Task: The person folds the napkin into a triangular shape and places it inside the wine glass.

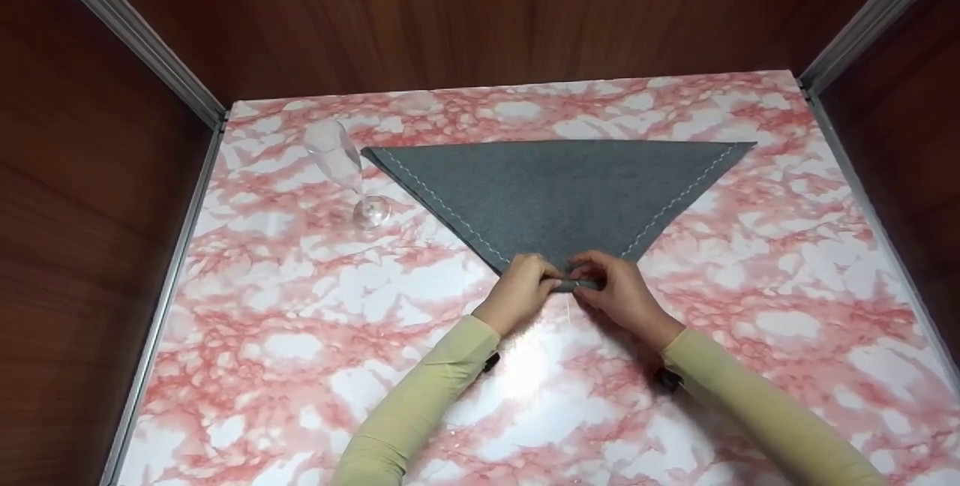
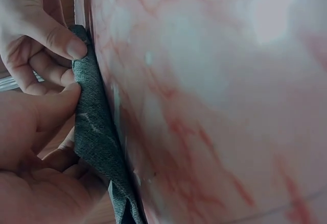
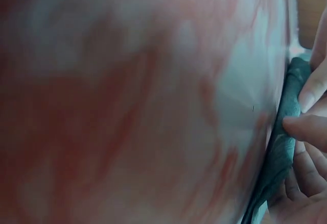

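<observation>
Currently both hands, left [image 1: 520,287] and right [image 1: 616,287], pinch the near tip of the grey cloth [image 1: 559,190] lying folded as a triangle on the worktop [image 1: 300,351]; roll it tight, even, keeping edges aligned.

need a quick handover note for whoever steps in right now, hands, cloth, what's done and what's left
Left hand: pinches the near tip of the grey cloth, fingers curled on it.
Right hand: pinches the same tip from the other side, close beside the left.
The cloth lies flat on the pink marble table, folded into a triangle, long edge far, point toward the person. The tip looks rolled or tucked up a little.
A wine glass stands apart, left of the cloth's far corner.
Done: triangle fold, first bit of roll at the tip.
Left, probably: the rest of the cloth is still unrolled.
</observation>
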